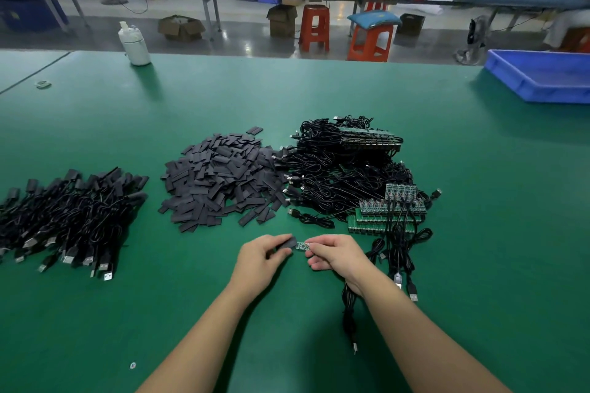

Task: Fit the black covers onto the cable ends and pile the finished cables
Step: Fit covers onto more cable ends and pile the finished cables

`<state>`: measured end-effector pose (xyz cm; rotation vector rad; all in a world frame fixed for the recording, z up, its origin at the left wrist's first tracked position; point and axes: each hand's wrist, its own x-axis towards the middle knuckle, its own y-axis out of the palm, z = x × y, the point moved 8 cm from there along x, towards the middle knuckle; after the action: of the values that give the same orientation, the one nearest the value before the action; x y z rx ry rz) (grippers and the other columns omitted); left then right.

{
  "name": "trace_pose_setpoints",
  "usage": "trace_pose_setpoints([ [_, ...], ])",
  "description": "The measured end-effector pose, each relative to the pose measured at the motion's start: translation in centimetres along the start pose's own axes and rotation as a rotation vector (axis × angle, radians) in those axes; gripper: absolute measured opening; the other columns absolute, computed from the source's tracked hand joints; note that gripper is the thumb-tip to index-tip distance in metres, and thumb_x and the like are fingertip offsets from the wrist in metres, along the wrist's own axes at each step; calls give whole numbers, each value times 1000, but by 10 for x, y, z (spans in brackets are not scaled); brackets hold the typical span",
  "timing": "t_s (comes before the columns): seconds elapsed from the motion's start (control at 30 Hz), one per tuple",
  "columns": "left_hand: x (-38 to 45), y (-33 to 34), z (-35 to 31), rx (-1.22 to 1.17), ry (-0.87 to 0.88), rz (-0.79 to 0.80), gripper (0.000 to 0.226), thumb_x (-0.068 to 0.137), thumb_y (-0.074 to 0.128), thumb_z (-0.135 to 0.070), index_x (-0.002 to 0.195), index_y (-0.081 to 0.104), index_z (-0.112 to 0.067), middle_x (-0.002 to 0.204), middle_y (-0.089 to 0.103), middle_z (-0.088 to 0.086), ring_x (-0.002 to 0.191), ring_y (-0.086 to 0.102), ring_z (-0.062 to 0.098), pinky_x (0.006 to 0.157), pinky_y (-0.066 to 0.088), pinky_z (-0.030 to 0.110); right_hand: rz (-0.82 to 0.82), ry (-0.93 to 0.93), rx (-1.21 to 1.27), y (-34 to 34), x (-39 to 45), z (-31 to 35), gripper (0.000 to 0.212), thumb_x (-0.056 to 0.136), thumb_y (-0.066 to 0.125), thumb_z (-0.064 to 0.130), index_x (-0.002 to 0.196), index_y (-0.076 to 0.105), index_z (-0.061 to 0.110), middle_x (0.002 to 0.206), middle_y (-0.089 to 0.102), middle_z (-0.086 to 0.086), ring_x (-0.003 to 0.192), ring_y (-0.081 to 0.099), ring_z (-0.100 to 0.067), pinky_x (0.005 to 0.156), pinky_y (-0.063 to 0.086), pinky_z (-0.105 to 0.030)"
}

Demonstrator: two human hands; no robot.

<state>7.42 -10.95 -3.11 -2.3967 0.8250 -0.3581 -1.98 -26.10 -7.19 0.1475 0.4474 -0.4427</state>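
My left hand [260, 257] pinches a flat black cover [287, 243] just above the green table [191, 313]. My right hand [335, 254] grips a cable by its small green circuit-board end [302, 246], and the board's tip meets the cover's open mouth. That cable [348, 316] hangs from under my right wrist toward me, its USB plug lying on the table. A heap of loose black covers [220, 179] lies in the middle. Uncovered cables with green boards [357, 169] are heaped to the right. Covered cables [70, 217] are piled at the left.
A blue plastic tray [542, 76] sits at the far right of the table. A white bottle [134, 45] stands at the far edge, with a small tape roll [43, 84] to its left. Stools, boxes and long benches lie beyond the table.
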Motion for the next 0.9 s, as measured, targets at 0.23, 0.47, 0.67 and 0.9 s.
trace_pose_setpoints([
  [0.23, -6, -4, 0, -45, -17, -75, 21, 84, 76, -16, 105, 77, -21, 80, 64, -8, 64, 51, 4, 64, 38, 9, -13, -26, 4, -1, -3, -3, 11, 96, 63, 7, 102, 72, 7, 80, 74, -7, 68, 71, -14, 64, 56, -21],
  [0.47, -7, -3, -1, -44, -19, -70, 17, 87, 73, -14, 101, 79, -21, 92, 71, -10, 83, 64, 6, 77, 46, 13, -30, -16, 38, -4, -5, -2, 11, 97, 63, 8, 104, 71, 4, 79, 75, -7, 72, 72, -16, 66, 57, -21],
  [0.67, -5, -3, 0, -18, 7, 0, 23, 89, 72, -19, 111, 76, -21, 102, 72, -11, 96, 63, 3, 85, 42, 8, -7, -17, 64, -3, -6, 0, 11, 96, 64, 8, 104, 71, 6, 80, 75, -7, 75, 73, -16, 68, 57, -21],
  [0.9, -6, 0, -2, 34, 46, -8, 22, 90, 71, -17, 111, 76, -20, 103, 72, -9, 95, 64, 7, 85, 42, 9, 8, -18, 73, -4, -5, -1, 12, 95, 65, 7, 105, 72, 5, 82, 76, -8, 77, 74, -18, 69, 58, -22],
])
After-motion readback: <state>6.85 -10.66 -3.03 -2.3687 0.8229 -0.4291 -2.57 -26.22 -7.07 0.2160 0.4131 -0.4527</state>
